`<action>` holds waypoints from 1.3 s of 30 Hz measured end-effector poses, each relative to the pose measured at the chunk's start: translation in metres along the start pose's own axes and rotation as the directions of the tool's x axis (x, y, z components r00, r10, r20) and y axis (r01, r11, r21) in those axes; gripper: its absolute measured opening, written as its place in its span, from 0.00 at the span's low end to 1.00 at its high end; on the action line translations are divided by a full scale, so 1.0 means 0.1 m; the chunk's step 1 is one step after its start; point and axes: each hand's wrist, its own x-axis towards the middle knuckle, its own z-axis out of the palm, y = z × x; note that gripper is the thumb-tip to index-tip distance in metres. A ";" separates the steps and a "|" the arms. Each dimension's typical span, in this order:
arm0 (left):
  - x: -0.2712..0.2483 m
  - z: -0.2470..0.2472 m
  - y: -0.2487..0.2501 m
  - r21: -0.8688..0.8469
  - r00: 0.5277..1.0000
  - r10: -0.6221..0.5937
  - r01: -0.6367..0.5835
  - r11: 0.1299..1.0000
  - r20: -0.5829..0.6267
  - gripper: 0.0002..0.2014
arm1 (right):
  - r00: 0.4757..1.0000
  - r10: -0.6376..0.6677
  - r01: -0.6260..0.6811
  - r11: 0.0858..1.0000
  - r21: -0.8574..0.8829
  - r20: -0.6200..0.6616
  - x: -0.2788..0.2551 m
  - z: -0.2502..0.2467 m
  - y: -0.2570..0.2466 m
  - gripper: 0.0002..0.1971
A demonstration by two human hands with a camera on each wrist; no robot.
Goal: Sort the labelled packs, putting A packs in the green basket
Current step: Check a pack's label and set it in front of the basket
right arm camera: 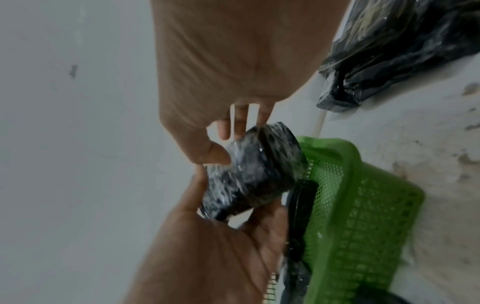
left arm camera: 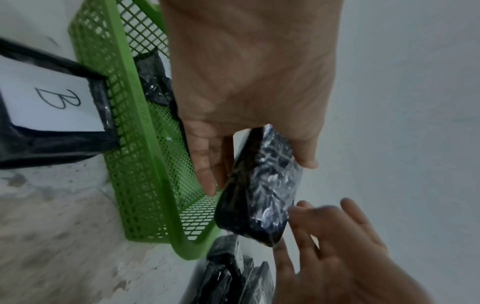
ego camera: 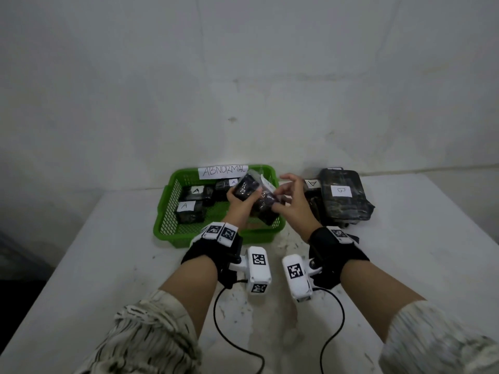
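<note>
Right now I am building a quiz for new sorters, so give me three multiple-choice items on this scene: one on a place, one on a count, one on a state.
1. Where is the large black plastic-wrapped pack with the white B label?
A. inside the basket
B. on the table right of the basket
C. in the left hand

2. How many white A labels show on packs inside the green plastic mesh basket?
A. one
B. three
C. five

3. What holds the small black shiny-wrapped pack above the basket?
A. the left hand grips it, right hand at its far end
B. nothing, it lies on the table
C. the right hand alone

Answers: 1 B, it lies outside the basket's right rim. 2 B, the head view shows three. 3 A, both wrist views show left fingers curled round it.
</note>
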 end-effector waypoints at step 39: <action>-0.44 -0.44 -0.56 0.026 0.990 -0.033 0.030 0.999 0.137 0.23 | 0.736 0.624 -0.677 0.671 0.302 0.261 -0.53 0.27 0.08 0.17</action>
